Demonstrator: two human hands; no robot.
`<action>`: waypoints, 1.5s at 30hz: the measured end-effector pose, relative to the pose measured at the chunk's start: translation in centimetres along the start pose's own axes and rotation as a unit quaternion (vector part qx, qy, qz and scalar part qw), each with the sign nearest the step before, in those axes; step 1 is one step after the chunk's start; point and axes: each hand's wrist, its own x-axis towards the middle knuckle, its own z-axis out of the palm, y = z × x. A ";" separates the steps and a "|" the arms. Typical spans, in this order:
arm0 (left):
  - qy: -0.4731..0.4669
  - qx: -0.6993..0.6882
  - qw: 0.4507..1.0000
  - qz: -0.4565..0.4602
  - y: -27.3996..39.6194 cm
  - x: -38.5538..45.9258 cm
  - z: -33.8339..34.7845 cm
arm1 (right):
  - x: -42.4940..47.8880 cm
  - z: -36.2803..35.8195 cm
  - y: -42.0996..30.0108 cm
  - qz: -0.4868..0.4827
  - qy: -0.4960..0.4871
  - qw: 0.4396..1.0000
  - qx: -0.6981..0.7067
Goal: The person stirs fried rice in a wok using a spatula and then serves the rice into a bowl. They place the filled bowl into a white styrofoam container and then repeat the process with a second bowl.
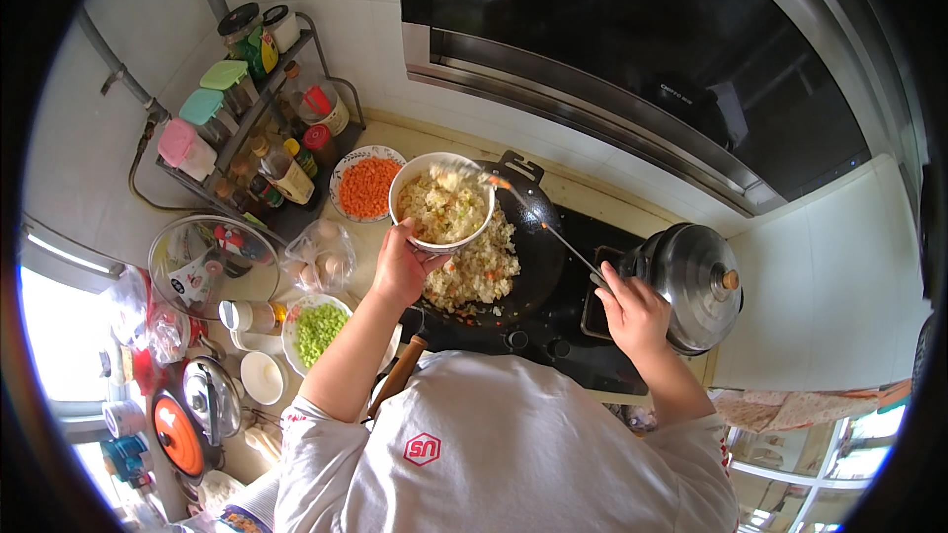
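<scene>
My left hand [406, 265] holds a white bowl [442, 243] of fried rice by its lower side, above the left part of a black wok [544, 266]. In my right hand [633, 303] is the handle of a metal cooking utensil [559, 237]; its blurred head, with rice and carrot bits on it, is over the bowl's far rim. More fried rice [474, 274] with bits of carrot and green lies in the wok, partly hidden by the bowl. The wok sits on a black cooktop [489, 337].
Left of the wok are a plate of diced carrot [369, 187], a bagged batch of eggs [322, 259], a bowl of chopped green vegetable [321, 329] and a seasoning rack [259, 118]. A lidded pot [696, 289] stands at the right. A range hood [592, 89] overhangs the back.
</scene>
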 end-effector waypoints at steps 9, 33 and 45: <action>0.010 -0.025 1.000 -0.009 0.1 -0.8 0.0 | 1.0 -0.7 0.2 0.089 0.019 0.987 0.132; -0.015 -0.029 0.997 0.074 0.4 -4.2 -4.7 | 0.0 9.8 0.8 0.432 -0.477 0.695 0.320; 0.031 -0.034 0.995 0.087 1.5 -2.9 -4.7 | -0.9 10.1 -0.7 0.431 -0.453 0.687 0.370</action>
